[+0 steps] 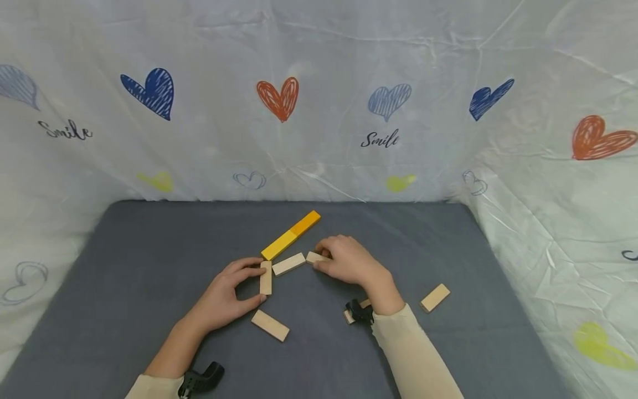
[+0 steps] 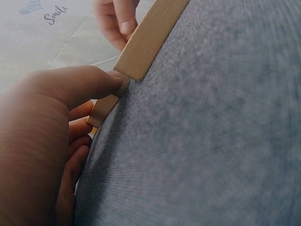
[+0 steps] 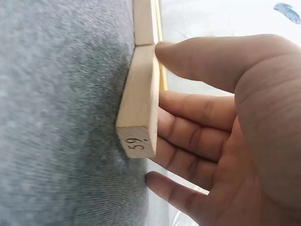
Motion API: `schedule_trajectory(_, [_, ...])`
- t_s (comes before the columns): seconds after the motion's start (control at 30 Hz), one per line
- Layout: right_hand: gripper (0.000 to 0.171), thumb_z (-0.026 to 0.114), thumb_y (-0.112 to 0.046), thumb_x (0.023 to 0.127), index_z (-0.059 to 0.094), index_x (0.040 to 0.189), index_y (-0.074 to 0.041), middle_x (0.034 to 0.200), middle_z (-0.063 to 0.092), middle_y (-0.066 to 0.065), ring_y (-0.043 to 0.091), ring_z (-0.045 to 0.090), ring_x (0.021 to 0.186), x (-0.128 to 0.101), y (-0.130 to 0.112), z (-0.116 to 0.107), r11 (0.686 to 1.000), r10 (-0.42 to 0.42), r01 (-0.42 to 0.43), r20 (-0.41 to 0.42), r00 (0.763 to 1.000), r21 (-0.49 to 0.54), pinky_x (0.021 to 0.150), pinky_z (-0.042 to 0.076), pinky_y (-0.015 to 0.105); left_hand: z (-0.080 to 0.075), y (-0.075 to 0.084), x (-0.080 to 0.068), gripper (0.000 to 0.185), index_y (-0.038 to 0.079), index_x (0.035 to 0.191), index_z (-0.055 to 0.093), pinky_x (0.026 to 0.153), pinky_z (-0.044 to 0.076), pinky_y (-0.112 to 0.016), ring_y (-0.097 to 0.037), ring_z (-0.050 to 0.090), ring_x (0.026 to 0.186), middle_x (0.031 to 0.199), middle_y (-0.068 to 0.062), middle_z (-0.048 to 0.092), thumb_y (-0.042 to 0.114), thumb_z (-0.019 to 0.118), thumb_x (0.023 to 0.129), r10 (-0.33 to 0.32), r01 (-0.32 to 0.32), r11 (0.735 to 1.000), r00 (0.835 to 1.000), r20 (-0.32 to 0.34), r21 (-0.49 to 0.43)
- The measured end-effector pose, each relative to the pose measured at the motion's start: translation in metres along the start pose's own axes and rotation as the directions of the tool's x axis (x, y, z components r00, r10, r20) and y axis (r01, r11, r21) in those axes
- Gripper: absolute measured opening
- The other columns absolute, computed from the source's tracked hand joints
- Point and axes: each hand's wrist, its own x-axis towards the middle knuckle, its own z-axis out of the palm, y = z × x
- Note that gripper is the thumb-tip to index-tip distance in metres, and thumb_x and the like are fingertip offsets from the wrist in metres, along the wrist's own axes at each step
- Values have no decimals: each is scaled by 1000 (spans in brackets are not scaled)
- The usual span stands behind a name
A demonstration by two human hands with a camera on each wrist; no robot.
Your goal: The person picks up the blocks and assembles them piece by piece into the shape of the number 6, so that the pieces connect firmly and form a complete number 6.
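A person's left hand (image 1: 219, 305) pinches a wooden block (image 1: 266, 280) between thumb and fingers on the gray tabletop (image 1: 149, 260), while the right hand (image 1: 351, 263) holds a second block (image 3: 136, 94), marked 59 on its end, in a similar pinching grip. A middle block (image 1: 289, 264) lies between the two, its end meeting the second. Behind, a yellow block (image 1: 278, 244) and an orange block (image 1: 305, 223) slant end to end. A loose block (image 1: 270, 325) rests near the left thumb; another block (image 1: 435, 298) sits well apart, beyond the right wrist.
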Motion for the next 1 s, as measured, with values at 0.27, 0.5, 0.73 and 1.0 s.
schedule_trajectory(0.27, [28, 70, -38, 109, 82, 119, -14, 97, 76, -7, 10, 67, 75, 6, 3, -11, 990, 11, -17, 40, 999, 143, 73, 59, 35, -3, 0, 4, 58, 17, 142, 73, 115, 46, -64, -34, 51, 148, 158, -3, 56, 22, 95, 89, -9, 9, 1000, 1000, 6, 1])
schedule_trajectory(0.5, [45, 66, -38, 111, 72, 142, -6, 136, 72, 7, 24, 68, 123, -7, 14, -17, 988, 20, -26, 37, 999, 153, 104, 57, 46, -3, 0, 5, 58, 18, 143, 73, 115, 46, -63, -34, 51, 148, 158, -3, 56, 23, 95, 89, -12, 12, 1000, 1000, 6, 4])
schedule_trajectory(0.73, [56, 66, -38, 111, 61, 152, 0, 152, 62, 16, 35, 59, 140, -32, 23, -19, 990, 51, -53, 21, 998, 129, 115, 50, 54, -3, 2, 1, 58, 17, 142, 73, 115, 47, -64, -35, 52, 147, 157, -4, 57, 22, 95, 88, -16, 16, 1000, 1000, 5, 8])
schedule_trajectory(1.0, [58, 68, -38, 110, 60, 153, 0, 153, 60, 17, 39, 54, 145, -59, 35, -25, 989, 91, -91, 2, 996, 113, 118, 46, 57, -1, 4, 0, 58, 17, 142, 73, 115, 47, -64, -35, 51, 148, 158, -4, 57, 22, 95, 89, -26, 26, 1000, 1000, 9, 13])
